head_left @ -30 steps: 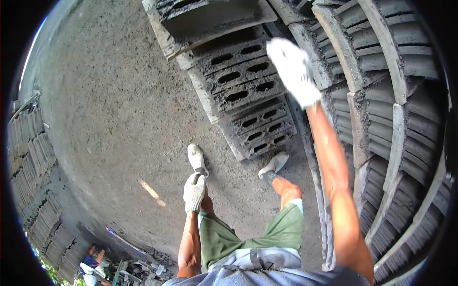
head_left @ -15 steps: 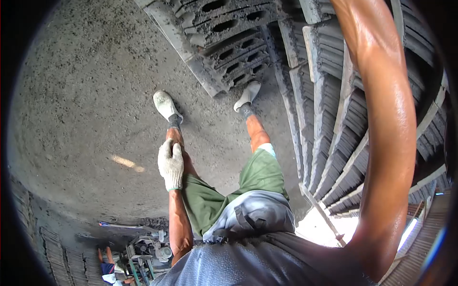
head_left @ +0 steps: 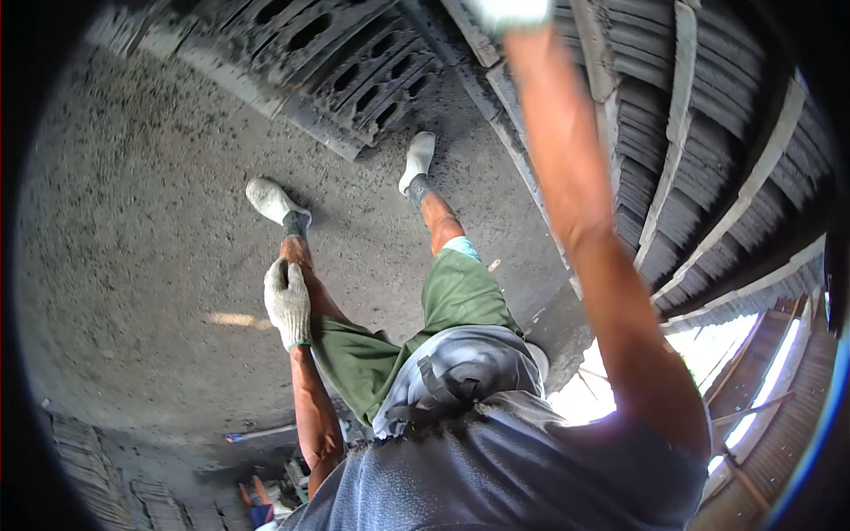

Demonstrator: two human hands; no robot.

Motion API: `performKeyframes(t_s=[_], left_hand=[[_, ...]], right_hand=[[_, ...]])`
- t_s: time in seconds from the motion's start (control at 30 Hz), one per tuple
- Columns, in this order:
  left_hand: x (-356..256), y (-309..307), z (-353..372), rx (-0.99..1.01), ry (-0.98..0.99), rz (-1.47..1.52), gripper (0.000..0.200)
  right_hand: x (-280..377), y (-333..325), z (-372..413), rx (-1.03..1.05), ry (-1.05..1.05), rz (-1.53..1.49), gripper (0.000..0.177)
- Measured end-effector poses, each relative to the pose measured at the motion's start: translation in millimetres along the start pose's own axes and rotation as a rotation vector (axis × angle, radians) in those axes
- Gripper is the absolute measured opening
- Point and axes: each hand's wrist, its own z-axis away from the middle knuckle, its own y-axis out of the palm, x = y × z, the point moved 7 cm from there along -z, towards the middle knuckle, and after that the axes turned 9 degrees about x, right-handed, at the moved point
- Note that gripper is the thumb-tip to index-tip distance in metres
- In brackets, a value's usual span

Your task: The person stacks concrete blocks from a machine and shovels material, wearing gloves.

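Note:
My left hand (head_left: 288, 305), in a white knitted glove, hangs in front of my left lower leg. Its fingers are loosely extended and nothing shows in them. My right arm reaches up past the racks. At the top edge, my right hand (head_left: 513, 11) is a blurred white glove, partly cut off. Its fingers cannot be made out, nor whether it holds anything. Nearest to it are the racks of grey ridged pieces (head_left: 651, 66). Grey slabs with oval holes (head_left: 354, 80) lie beyond my feet.
I stand on a dusty grey floor (head_left: 133, 239) in white shoes (head_left: 273, 200). Long pale rails (head_left: 673, 133) of the racks run along my right side. At the bottom left, part of another person (head_left: 261, 513) shows beside dark clutter. Bright daylight enters at the lower right.
My right arm has swung left in view, and its gloved hand now shows at the top edge. The view has shifted, moving the slabs and my feet left. My left hand still hangs by the leg.

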Motion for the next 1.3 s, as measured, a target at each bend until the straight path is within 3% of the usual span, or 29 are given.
performKeyframes(t_s=[0.13, 0.17, 0.33, 0.4, 0.5, 0.63, 0.77, 0.87, 1.03, 1.17, 1.23, 1.27, 1.3], left_hand=[[-17.3, 17.0, -6.3, 0.037, 0.016, -0.118, 0.031], [-24.4, 23.0, -10.3, 0.045, 0.022, -0.139, 0.032], [-41.7, 51.2, -7.7, 0.119, 0.033, -0.296, 0.032], [-43.0, 61.8, -4.6, 0.106, 0.025, -0.319, 0.032], [-53.7, 68.0, 1.0, 0.095, 0.039, -0.367, 0.03], [-47.3, 68.4, 6.4, 0.094, -0.064, -0.345, 0.031], [-56.7, 68.7, 13.4, 0.044, 0.103, -0.417, 0.025], [-60.9, 66.9, 19.0, 0.028, 0.111, -0.44, 0.025], [-51.2, 68.8, 25.7, -0.011, 0.056, -0.411, 0.026], [-58.8, 73.1, 34.3, -0.03, 0.061, -0.413, 0.027], [-58.7, 75.0, 40.5, -0.049, 0.051, -0.395, 0.027], [-57.4, 75.1, 42.2, -0.058, 0.046, -0.387, 0.027], [-55.9, 74.7, 42.4, -0.07, 0.053, -0.376, 0.027]], right_hand=[[-93.3, 60.8, 159.5, -0.134, 0.294, 0.022, 0.037], [-111.7, 77.6, 182.0, -0.235, 0.371, -0.119, 0.039], [-180.4, 191.6, 249.8, 0.21, 0.438, 0.087, 0.036], [-197.2, 218.8, 255.4, 0.282, 0.43, 0.065, 0.041], [-203.2, 210.2, 266.6, 0.15, 0.437, -0.057, 0.036], [-202.9, 206.5, 283.5, 0.124, 0.398, -0.073, 0.04], [-218.3, 236.4, 302.8, 0.467, 0.412, 0.093, 0.039], [-230.5, 269.5, 315.6, 0.711, 0.437, 0.194, 0.037], [-225.6, 278.1, 288.8, 0.629, 0.412, 0.184, 0.049], [-240.3, 310.6, 299.9, 0.673, 0.286, 0.223, 0.043], [-252.6, 303.0, 300.7, 0.859, 0.292, 0.214, 0.043], [-263.4, 287.4, 293.8, 0.637, 0.185, 0.32, 0.032], [-272.9, 255.4, 283.4, 0.479, 0.239, 0.299, 0.034]])
